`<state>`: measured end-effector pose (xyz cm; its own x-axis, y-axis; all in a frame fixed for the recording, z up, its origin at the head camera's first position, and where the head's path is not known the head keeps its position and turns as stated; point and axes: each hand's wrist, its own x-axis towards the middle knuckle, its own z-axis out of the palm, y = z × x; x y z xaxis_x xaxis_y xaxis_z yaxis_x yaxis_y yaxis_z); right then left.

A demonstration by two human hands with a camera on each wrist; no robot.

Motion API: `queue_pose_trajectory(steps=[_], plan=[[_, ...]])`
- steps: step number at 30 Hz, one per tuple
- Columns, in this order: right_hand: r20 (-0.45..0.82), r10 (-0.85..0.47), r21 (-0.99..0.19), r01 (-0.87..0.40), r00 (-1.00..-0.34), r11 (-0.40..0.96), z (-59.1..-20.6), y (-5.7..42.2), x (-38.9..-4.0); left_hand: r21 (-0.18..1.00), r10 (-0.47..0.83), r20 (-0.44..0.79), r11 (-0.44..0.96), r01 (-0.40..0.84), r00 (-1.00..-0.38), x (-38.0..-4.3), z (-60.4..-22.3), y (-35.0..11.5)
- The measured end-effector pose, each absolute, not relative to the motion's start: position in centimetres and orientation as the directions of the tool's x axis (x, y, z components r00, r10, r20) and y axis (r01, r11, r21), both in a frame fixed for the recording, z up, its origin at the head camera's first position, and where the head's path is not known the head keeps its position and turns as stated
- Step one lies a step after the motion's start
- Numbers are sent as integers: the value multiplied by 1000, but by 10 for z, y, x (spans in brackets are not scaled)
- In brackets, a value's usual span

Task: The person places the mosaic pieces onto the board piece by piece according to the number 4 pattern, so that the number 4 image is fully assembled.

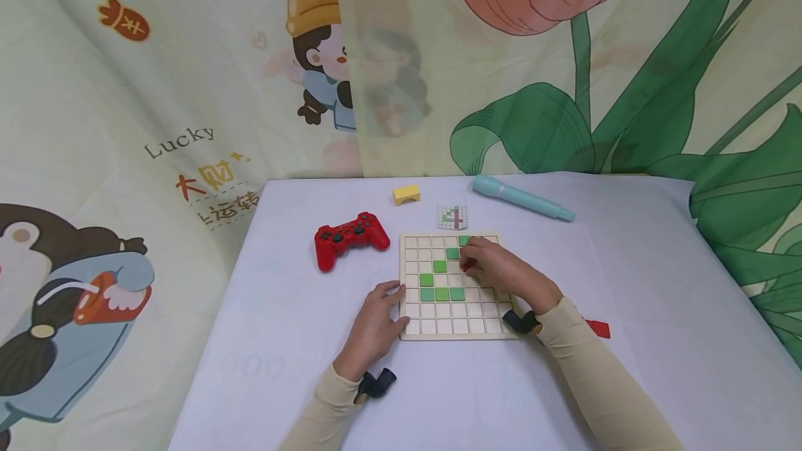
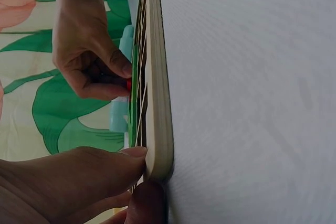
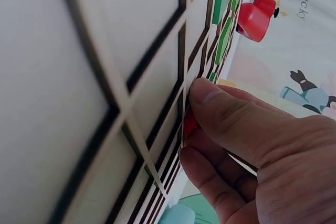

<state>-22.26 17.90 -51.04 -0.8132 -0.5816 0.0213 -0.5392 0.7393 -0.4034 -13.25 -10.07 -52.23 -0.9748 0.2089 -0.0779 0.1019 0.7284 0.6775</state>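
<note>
A wooden grid board (image 1: 460, 326) lies flat on the white table. Several green tiles (image 1: 440, 266) sit in its squares, a diagonal from the top right down to a short row. My right hand (image 1: 501, 268) is over the board's upper right part and pinches a small red tile (image 3: 190, 124) between thumb and fingers, low against the grid. My left hand (image 1: 372, 329) rests at the board's left edge. In the left wrist view its thumb (image 2: 100, 171) touches the board's rim near a corner, and another fingertip lies against the side.
Behind the board lies a small grid pattern card (image 1: 452, 217). A red game controller (image 1: 351, 239) is at the left, a yellow arch block (image 1: 406, 195) and a teal microphone-shaped stick (image 1: 523, 198) at the back. Red pieces (image 1: 598, 328) show partly behind my right forearm.
</note>
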Motion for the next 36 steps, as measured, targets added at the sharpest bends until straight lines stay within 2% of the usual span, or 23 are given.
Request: queue_pose_trajectory(steps=[13, 18, 22, 26, 29, 36], plan=[[60, -586, -381, -561, -808, 735, -509, 181, -222, 673, 214, -73, 732, 110, -974, -134, -520, -99], [26, -581, -358, -551, -813, 754, -503, 181, -217, 674, 214, -73, 731, 110, -974, -133, -519, -99], [-2, -521, -400, -477, -853, 783, -488, 194, -205, 676, 214, -75, 729, 108, -974, -132, -519, -100], [57, -410, -442, -391, -910, 807, -463, 223, -183, 679, 212, -70, 726, 109, -975, -133, -520, -101], [73, -357, -420, -353, -931, 836, -455, 242, -163, 678, 209, -67, 727, 109, -976, -133, -521, -102], [-122, -240, -417, -170, -963, 893, -481, 258, -115, 692, 208, -83, 715, 94, -975, -132, -523, -101]])
